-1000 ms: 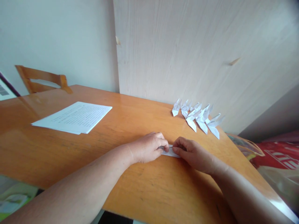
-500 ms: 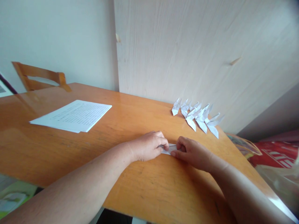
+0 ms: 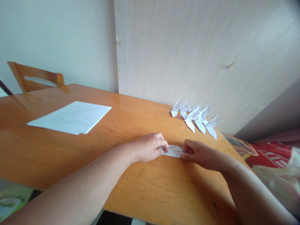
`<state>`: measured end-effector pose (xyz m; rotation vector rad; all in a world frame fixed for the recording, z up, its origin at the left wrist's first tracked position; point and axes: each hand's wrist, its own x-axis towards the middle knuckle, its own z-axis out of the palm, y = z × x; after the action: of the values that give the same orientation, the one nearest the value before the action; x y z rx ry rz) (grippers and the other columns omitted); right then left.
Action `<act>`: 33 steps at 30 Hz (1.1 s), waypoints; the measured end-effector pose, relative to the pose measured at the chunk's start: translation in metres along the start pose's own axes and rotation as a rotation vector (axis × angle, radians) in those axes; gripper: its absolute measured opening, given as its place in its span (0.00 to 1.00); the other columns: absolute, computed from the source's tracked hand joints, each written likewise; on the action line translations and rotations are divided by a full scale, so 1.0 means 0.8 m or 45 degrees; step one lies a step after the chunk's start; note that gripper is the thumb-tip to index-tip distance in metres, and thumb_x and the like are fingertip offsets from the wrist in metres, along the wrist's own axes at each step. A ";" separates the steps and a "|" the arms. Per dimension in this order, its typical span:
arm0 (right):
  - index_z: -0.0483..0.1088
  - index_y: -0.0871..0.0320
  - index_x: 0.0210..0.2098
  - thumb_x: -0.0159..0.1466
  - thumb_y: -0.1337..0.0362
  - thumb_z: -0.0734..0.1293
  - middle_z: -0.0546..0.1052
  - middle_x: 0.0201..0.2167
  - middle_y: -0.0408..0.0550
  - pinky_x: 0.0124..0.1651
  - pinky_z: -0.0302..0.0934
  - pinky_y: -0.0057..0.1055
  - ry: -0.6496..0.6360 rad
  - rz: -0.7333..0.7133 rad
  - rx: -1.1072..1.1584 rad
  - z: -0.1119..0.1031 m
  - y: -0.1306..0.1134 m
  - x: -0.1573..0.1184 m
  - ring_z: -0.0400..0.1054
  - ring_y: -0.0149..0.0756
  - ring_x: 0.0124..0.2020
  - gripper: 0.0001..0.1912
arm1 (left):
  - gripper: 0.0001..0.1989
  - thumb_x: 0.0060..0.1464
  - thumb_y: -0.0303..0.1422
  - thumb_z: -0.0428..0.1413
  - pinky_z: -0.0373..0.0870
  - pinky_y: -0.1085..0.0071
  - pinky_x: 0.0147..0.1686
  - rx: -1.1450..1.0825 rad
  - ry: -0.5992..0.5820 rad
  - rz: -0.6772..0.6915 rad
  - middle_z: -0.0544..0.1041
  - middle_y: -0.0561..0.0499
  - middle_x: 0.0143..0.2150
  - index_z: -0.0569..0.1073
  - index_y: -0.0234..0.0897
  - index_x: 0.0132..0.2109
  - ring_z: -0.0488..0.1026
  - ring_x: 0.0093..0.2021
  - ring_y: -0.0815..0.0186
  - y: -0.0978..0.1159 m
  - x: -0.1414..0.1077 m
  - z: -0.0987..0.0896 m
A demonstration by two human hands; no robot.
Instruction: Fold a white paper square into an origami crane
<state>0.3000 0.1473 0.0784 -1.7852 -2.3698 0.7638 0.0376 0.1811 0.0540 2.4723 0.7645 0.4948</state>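
Note:
A narrow piece of folded white paper (image 3: pixel 173 151) lies flat on the wooden table between my hands. My left hand (image 3: pixel 152 147) is closed on its left end, fingertips pressing it against the tabletop. At the right end, my right hand (image 3: pixel 195 152) pinches the paper between thumb and curled fingers. Creases run lengthwise along the visible middle of the paper; both ends are covered by my fingers. Beyond my right hand stand several folded paper cranes (image 3: pixel 200 120) with pointed wings, grouped near the table's far right edge.
A stack of printed sheets (image 3: pixel 72 117) lies on the left of the table (image 3: pixel 131 187). Behind it is a wooden chair (image 3: pixel 37 75). A pale board (image 3: pixel 175 47) rises along the far edge. Red and clear bags (image 3: pixel 269 154) sit beyond the right edge.
My right hand has slid a little to the right along the folded paper, so more of it shows. My left hand stays nearly in place. The view has shifted slightly.

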 end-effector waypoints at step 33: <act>0.66 0.55 0.28 0.65 0.62 0.62 0.69 0.23 0.40 0.27 0.51 0.29 0.089 -0.125 0.158 0.040 -0.069 0.019 0.60 0.31 0.26 0.09 | 0.05 0.52 0.26 0.51 0.68 0.72 0.47 0.058 -0.151 -0.206 0.73 0.49 0.47 0.72 0.37 0.32 0.71 0.45 0.64 0.010 -0.006 -0.028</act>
<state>0.2348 0.1395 0.0705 -1.6084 -2.2923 0.8029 0.0265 0.1805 0.0759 2.4305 0.9267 0.2723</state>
